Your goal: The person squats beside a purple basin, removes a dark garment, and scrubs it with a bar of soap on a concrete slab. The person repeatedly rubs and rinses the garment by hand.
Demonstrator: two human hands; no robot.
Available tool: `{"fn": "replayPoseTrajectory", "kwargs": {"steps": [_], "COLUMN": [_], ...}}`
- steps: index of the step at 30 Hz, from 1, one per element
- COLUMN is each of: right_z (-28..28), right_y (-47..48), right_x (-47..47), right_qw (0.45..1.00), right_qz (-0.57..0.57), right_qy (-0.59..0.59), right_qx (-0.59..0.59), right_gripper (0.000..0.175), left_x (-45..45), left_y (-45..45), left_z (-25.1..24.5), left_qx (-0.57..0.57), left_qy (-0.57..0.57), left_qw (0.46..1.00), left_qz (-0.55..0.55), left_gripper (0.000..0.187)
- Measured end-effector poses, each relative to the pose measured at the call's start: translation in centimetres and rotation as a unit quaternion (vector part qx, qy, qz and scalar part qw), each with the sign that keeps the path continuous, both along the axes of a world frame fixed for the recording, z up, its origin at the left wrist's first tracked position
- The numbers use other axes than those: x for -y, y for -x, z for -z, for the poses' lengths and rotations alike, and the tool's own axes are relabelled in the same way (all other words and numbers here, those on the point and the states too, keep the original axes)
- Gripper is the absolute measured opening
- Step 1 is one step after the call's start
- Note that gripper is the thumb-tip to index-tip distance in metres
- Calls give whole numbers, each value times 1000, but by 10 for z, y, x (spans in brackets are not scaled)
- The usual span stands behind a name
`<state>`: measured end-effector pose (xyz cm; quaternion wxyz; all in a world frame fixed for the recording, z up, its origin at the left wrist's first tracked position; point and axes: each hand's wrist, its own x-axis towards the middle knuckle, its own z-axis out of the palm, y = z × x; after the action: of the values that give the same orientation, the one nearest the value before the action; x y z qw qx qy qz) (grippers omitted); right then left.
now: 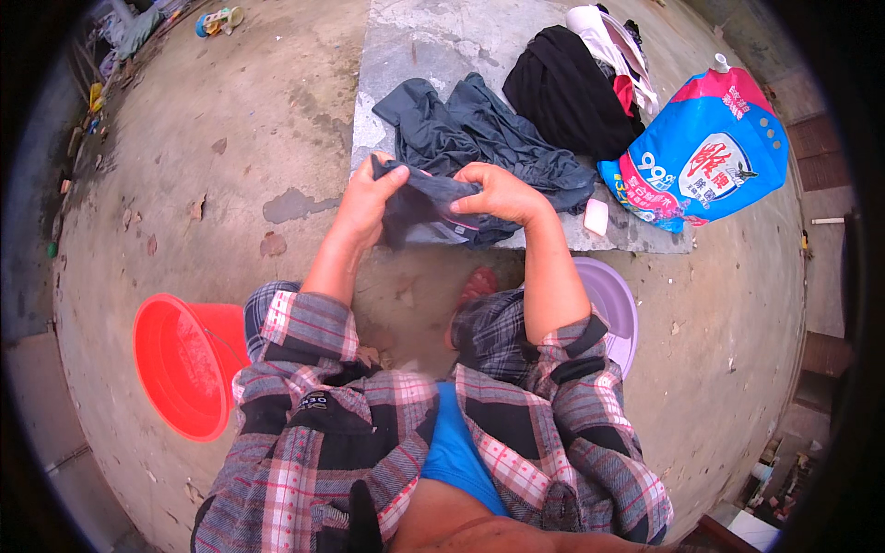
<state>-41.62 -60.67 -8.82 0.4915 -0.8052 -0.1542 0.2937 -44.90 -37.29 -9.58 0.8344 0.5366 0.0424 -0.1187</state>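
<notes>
My left hand (370, 197) and my right hand (501, 193) pinch the upper edge of a dark grey garment (432, 200), stretched between them at the near edge of a stone slab (373, 69). A small label shows on its lower part, which is partly blurred. The rest of the wet-looking dark cloth (477, 131) lies rumpled on the slab just beyond; I cannot tell whether it is the same piece. A white bar of soap (596, 217) lies on the slab to the right of my right hand.
Black clothing (570, 93) and a white bra (608, 34) are heaped behind a blue and pink detergent bag (705, 152) at the right. A red bucket (187, 366) is at my left, a purple basin (615, 304) at my right. A toy-like object (220, 22) lies far left.
</notes>
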Motion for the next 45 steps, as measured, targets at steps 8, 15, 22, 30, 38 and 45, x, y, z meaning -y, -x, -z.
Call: {"fn": "replayPoseTrajectory", "kwargs": {"steps": [8, 15, 22, 30, 38, 45], "right_z": [-4, 2, 2, 7, 16, 10], "right_y": [23, 42, 39, 41, 6, -1], "right_x": [-55, -108, -111, -116, -78, -35], "right_qw": [902, 875, 861, 864, 879, 967], "right_qz": [238, 319, 301, 363, 369, 101], "right_qy": [-358, -23, -57, -85, -46, -228], "right_qx": [32, 362, 407, 338, 297, 59], "right_gripper": [17, 27, 18, 20, 18, 17], "left_x": [5, 53, 32, 49, 46, 26], "left_y": [-16, 14, -6, 9, 24, 16], "left_z": [23, 21, 24, 62, 9, -13], "left_qx": [14, -106, -10, -31, -12, -19], "left_qy": [-16, 24, -217, -212, -59, -251], "left_qw": [987, 984, 970, 965, 998, 943], "left_qz": [-157, -141, -113, -149, 6, 219], "left_gripper": [13, 35, 35, 40, 36, 26]}}
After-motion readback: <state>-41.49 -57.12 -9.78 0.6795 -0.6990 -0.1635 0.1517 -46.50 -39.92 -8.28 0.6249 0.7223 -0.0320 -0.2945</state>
